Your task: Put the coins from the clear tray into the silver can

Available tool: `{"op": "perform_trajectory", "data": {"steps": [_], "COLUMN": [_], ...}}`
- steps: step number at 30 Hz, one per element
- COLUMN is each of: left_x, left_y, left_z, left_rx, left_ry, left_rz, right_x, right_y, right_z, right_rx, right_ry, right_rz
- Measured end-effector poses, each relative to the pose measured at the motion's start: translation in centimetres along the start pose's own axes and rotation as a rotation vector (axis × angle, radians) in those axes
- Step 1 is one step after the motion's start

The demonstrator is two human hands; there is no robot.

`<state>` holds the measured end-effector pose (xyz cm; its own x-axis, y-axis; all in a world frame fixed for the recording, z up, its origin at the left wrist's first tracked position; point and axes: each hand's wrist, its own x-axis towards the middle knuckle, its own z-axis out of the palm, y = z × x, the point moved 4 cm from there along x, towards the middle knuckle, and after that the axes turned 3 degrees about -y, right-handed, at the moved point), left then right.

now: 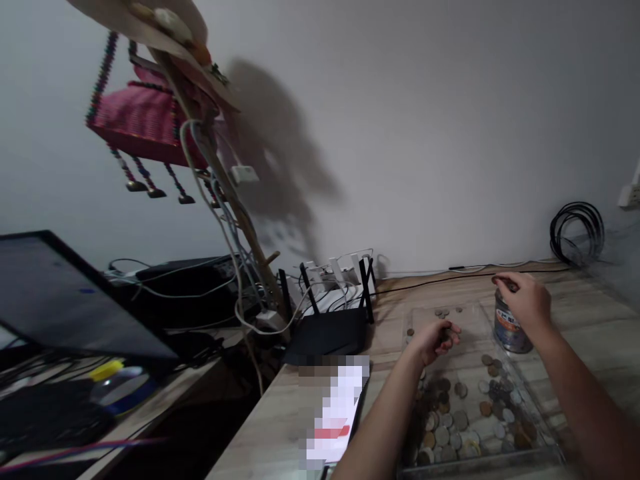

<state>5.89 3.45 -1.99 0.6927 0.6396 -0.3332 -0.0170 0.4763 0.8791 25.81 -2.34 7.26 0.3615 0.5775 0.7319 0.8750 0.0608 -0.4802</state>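
Note:
My right hand (530, 303) is above a metal can (511, 330) with a printed label, its thumb and fingers pinched on what looks like a coin (504, 283) at the can's mouth. Over a clear plastic tray (530, 459), my left hand (436, 341) is turned partly palm up. Its fingers curl around small dark pieces that look like coins. Many loose coins (460, 420) of silver and brown tones lie in the near part of the tray. A few more coins (441, 313) sit in its far part. The can stands upright beside the tray, on the right.
A phone (345, 413) with a lit screen lies left of the tray, behind it a black router (327, 333) with upright antennas. A laptop (75, 307) stands far left. Coiled black cable (576, 233) leans at the wall. A pink bag (145, 123) hangs from a wooden pole.

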Motion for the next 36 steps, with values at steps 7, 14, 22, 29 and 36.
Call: {"op": "perform_trajectory", "data": {"steps": [7, 14, 22, 29, 36], "left_x": [-0.3, -0.2, -0.5, -0.3, -0.8], "left_y": [0.4, 0.3, 0.4, 0.3, 0.5], "left_z": [0.0, -0.2, 0.4, 0.9, 1.5], "left_rx": [0.110, 0.160, 0.195, 0.235, 0.246], "left_ry": [0.048, 0.082, 0.005, -0.126, -0.211], "left_rz": [0.059, 0.095, 0.151, 0.246, 0.187], "right_x": [1.2, 1.3, 1.0, -3.8, -3.4], "right_y": [5.3, 6.1, 3.3, -4.8, -4.7], "right_z": [-0.3, 0.4, -0.4, 4.7, 3.9], "right_rx": [-0.146, -0.161, -0.196, 0.281, 0.226], "right_ry": [-0.151, -0.232, -0.045, -0.614, -0.594], "right_rz": [0.193, 0.192, -0.010, -0.261, -0.198]}}
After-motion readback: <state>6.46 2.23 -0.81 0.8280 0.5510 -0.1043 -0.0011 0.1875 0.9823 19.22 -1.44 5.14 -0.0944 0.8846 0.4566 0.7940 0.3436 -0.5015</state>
